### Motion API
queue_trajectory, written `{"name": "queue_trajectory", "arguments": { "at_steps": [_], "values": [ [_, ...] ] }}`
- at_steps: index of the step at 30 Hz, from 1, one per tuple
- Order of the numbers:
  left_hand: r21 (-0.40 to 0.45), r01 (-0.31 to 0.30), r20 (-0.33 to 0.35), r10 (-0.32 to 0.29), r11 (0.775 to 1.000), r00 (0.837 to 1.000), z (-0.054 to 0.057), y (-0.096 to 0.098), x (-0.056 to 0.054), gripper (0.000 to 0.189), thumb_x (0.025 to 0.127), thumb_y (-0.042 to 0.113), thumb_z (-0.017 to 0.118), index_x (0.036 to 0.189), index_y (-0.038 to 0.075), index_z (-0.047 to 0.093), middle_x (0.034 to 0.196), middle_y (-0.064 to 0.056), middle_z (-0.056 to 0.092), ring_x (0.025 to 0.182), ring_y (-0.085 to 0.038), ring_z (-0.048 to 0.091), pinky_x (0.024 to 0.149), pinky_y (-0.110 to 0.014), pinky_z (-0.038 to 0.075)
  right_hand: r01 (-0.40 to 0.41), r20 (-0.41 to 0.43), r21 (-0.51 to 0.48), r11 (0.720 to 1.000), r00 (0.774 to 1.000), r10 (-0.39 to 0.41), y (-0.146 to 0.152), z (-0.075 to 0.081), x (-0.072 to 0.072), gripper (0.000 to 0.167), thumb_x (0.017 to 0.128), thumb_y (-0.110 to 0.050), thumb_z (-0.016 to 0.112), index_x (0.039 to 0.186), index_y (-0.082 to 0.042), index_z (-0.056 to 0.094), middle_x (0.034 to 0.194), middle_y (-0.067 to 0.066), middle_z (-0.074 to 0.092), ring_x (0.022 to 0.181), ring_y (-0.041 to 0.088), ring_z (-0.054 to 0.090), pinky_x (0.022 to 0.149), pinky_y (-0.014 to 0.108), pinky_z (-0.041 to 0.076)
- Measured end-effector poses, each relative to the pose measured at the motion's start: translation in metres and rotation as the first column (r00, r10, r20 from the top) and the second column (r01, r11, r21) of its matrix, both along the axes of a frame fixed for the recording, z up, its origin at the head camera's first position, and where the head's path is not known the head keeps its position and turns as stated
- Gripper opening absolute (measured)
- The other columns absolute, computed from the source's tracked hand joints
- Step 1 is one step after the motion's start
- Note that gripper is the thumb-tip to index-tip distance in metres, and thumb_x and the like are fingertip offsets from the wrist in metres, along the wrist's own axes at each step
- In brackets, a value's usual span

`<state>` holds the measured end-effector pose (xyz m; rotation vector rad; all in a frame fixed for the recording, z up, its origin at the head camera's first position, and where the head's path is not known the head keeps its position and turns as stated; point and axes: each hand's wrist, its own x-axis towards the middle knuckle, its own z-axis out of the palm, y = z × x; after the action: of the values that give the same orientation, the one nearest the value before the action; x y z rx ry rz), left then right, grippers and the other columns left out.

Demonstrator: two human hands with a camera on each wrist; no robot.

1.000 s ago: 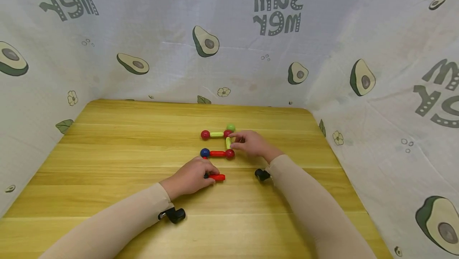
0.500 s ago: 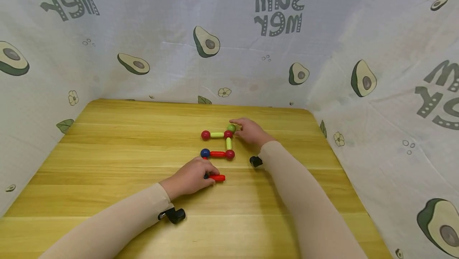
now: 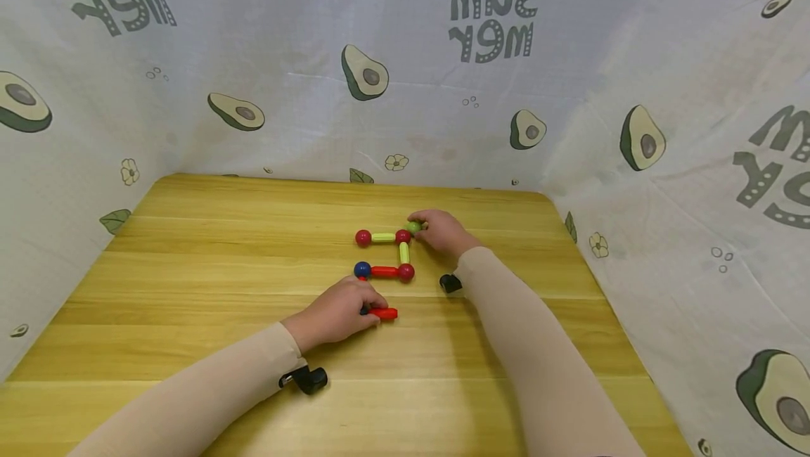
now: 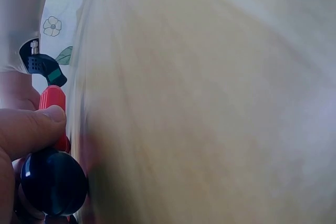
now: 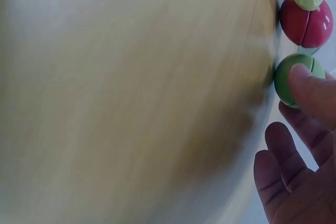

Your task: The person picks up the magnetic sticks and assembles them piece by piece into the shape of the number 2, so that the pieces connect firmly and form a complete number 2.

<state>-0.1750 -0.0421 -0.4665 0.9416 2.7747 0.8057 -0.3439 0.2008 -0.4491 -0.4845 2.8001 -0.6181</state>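
My right hand (image 3: 445, 232) pinches a green ball (image 5: 283, 80) between thumb and finger, close beside a red ball (image 3: 402, 236) at the corner of a magnetic stick-and-ball figure. A yellow-green rod (image 3: 382, 237) runs left from that corner to another red ball (image 3: 363, 237); a second yellow-green rod (image 3: 404, 254) leads down to a third red ball (image 3: 406, 272). From there a red rod (image 3: 383, 271) reaches a blue ball (image 3: 362, 270). Lower down, my left hand (image 3: 338, 309) grips another red rod (image 3: 387, 313) by a dark blue ball (image 4: 52, 182). Its fingers partly hide this end.
The figure lies on a wooden table (image 3: 240, 260). A white cloth (image 3: 285, 35) printed with avocados stands around its back and sides. Black wrist cameras, one on the left wrist (image 3: 311, 380) and one on the right (image 3: 451, 283), hang near the tabletop.
My right hand has moved from the upright yellow-green rod up to the green ball and taken hold of it. The ball has shifted slightly right. My left hand stays in place.
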Motion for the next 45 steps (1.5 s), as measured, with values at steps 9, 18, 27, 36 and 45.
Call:
{"name": "queue_trajectory", "arguments": {
  "at_steps": [9, 18, 27, 36, 45],
  "values": [
    [0.0, 0.003, 0.003, -0.003, 1.0, 1.0, 0.001, 0.001, 0.0, 0.02, 0.094, 0.025, 0.081, 0.113, 0.019, 0.082, 0.106, 0.007, 0.078, 0.104, -0.014, 0.064, 0.098, -0.037, 0.05, 0.004, 0.036, -0.009, 1.0, 0.999, -0.004, 0.022, 0.0, 0.006, 0.041, 0.103, -0.014, 0.067, 0.144, -0.012, 0.063, 0.14, 0.014, 0.064, 0.127, 0.034, 0.059, 0.117, 0.05, 0.046],
    [-0.002, -0.003, 0.024, 0.004, 1.0, 1.0, 0.002, 0.001, 0.0, 0.02, 0.095, 0.024, 0.08, 0.114, 0.019, 0.081, 0.108, 0.007, 0.077, 0.106, -0.014, 0.063, 0.099, -0.038, 0.051, 0.004, 0.092, -0.024, 1.0, 0.996, -0.002, 0.042, 0.002, 0.022, 0.041, 0.103, -0.018, 0.069, 0.143, -0.012, 0.064, 0.137, 0.012, 0.065, 0.12, 0.03, 0.06, 0.11, 0.048, 0.05],
    [0.001, -0.025, 0.022, 0.025, 1.0, 0.999, 0.001, 0.002, -0.003, 0.021, 0.094, 0.022, 0.081, 0.114, 0.017, 0.081, 0.11, 0.005, 0.078, 0.108, -0.017, 0.063, 0.101, -0.04, 0.051, -0.013, 0.139, -0.04, 0.999, 0.99, 0.019, 0.055, 0.002, 0.044, 0.039, 0.1, -0.018, 0.073, 0.138, -0.012, 0.066, 0.123, 0.009, 0.068, 0.107, 0.024, 0.061, 0.099, 0.041, 0.054],
    [-0.002, -0.051, 0.04, 0.051, 0.999, 0.998, 0.001, 0.004, -0.008, 0.021, 0.093, 0.023, 0.082, 0.114, 0.017, 0.081, 0.112, 0.004, 0.078, 0.11, -0.018, 0.062, 0.103, -0.04, 0.051, -0.059, 0.151, -0.075, 0.995, 0.986, 0.07, 0.055, 0.004, 0.066, 0.035, 0.098, -0.017, 0.076, 0.132, -0.012, 0.069, 0.117, 0.007, 0.07, 0.107, 0.023, 0.065, 0.1, 0.044, 0.056],
    [0.007, -0.064, 0.032, 0.064, 0.998, 0.997, 0.001, 0.004, -0.013, 0.021, 0.093, 0.022, 0.083, 0.113, 0.017, 0.082, 0.112, 0.004, 0.078, 0.106, -0.018, 0.061, 0.1, -0.04, 0.052, -0.098, 0.138, -0.123, 0.988, 0.984, 0.115, 0.054, 0.0, 0.081, 0.031, 0.094, -0.017, 0.08, 0.122, -0.012, 0.071, 0.104, 0.003, 0.07, 0.097, 0.019, 0.063, 0.093, 0.042, 0.056]
  ]
}}
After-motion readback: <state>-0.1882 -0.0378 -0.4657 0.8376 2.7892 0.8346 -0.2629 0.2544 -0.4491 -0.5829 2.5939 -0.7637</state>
